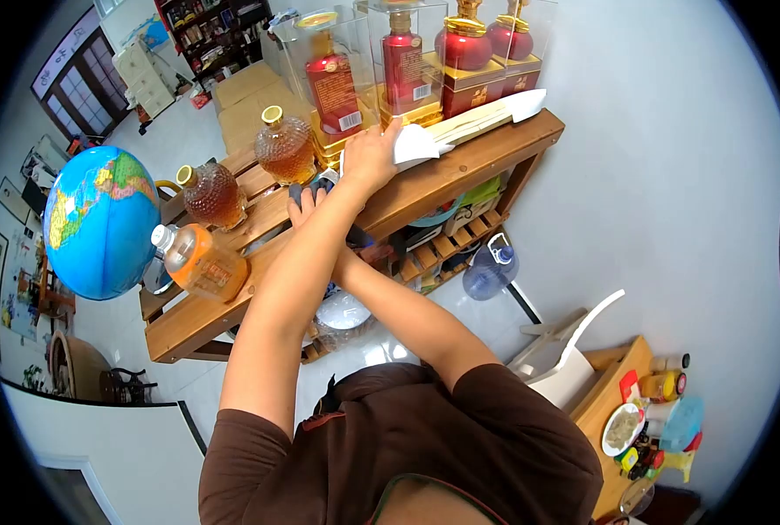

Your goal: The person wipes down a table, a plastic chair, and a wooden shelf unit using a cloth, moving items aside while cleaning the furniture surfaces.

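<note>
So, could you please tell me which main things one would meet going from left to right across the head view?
Blue globe, orange-labelled bottle, right hand, left hand, bluish water jug, white plate.

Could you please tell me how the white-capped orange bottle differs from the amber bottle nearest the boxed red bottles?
The orange bottle has a white cap; the amber bottle has a gold one. The orange bottle carries a printed label, while the amber bottle shows textured sides. Both stand on the wooden shelf.

Head view, downward, close, seemingly fisheye
</note>
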A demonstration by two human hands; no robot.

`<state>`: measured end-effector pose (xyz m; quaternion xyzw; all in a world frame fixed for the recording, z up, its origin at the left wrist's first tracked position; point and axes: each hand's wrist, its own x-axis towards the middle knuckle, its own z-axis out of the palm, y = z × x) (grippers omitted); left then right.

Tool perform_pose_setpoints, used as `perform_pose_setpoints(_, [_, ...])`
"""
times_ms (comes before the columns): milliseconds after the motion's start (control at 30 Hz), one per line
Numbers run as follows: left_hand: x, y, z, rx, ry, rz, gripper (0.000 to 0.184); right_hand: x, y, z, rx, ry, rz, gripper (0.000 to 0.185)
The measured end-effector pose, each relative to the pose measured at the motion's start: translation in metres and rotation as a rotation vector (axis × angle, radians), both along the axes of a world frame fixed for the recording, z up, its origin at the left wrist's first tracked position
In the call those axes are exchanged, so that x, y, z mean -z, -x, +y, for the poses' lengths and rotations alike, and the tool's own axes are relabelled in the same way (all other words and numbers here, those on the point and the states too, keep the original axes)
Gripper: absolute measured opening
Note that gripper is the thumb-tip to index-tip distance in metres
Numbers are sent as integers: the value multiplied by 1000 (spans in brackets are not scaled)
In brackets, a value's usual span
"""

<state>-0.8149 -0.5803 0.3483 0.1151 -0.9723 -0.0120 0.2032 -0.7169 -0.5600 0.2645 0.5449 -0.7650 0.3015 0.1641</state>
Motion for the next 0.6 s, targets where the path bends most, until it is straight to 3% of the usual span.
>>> perform_pose_setpoints(133, [10,14,-1,32,52,54,36,5,3,1,29,74,111,48])
perform_pose_setpoints(333, [-22,6,12,-24,-18,-67,32,15,7,2,73,245,269,44])
perform_pose_setpoints(400, [-35,-1,13,-30,-13,-76,34,24,12,-9,-76,460,10,42])
perform_pose_setpoints(500, [-52,-21,4,-22,39,-53,38,20,16,-12,1,363,68,38])
perform_pose_setpoints(567, [-60,-37,-8,-59,52,-45,39,6,10,-4,97,-31,100,40])
perform_pose_setpoints(600, [-66,-49,-12,-77,60,-50,40,-2,9,2,139,-18,173,37])
